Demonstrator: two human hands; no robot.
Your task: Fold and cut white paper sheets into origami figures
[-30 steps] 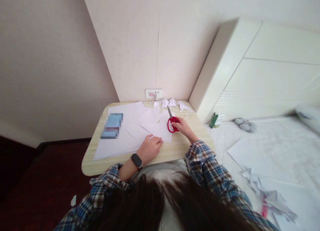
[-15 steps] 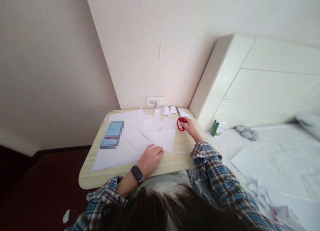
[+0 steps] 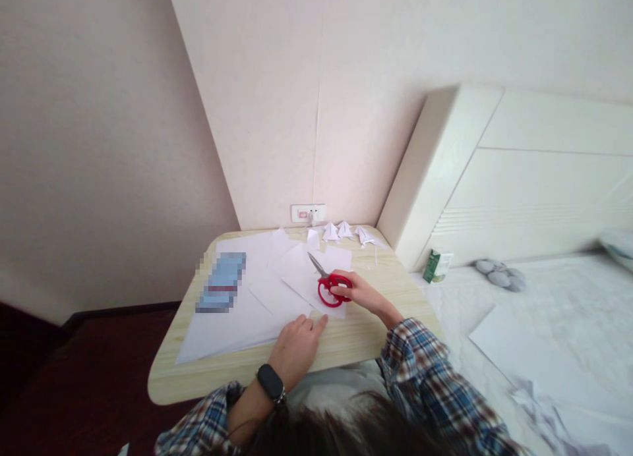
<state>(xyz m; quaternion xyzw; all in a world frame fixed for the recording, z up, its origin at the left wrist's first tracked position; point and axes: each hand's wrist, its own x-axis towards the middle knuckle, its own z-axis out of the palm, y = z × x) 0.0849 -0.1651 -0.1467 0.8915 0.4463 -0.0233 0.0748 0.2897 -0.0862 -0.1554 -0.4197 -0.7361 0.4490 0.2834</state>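
My right hand [image 3: 363,292] grips red-handled scissors [image 3: 332,291] above white paper [image 3: 294,271] at the table's middle. Their blades are together and point up and left. My left hand [image 3: 297,344] lies palm down near the front edge of the table, fingers extended at the lower edge of the paper, thumb apart from the others and holding nothing. A dark wristband [image 3: 270,382] is on the left wrist. Overlapping white sheets [image 3: 217,337] spread leftward. Along the back stand folded white paper figures [image 3: 345,230].
The light wooden table [image 3: 395,298] meets the wall below a power socket [image 3: 308,213]. A blurred-out blue item [image 3: 222,281] lies on the left sheets. To the right, a bed [image 3: 459,304] bears a green-white carton [image 3: 438,266], grey rounded objects [image 3: 499,276] and loose paper [image 3: 519,341].
My right hand first carried the scissors to the right, off the paper, then back left over it, blades now angled leftward. My left hand's fingers shifted slightly. The view tilted upward.
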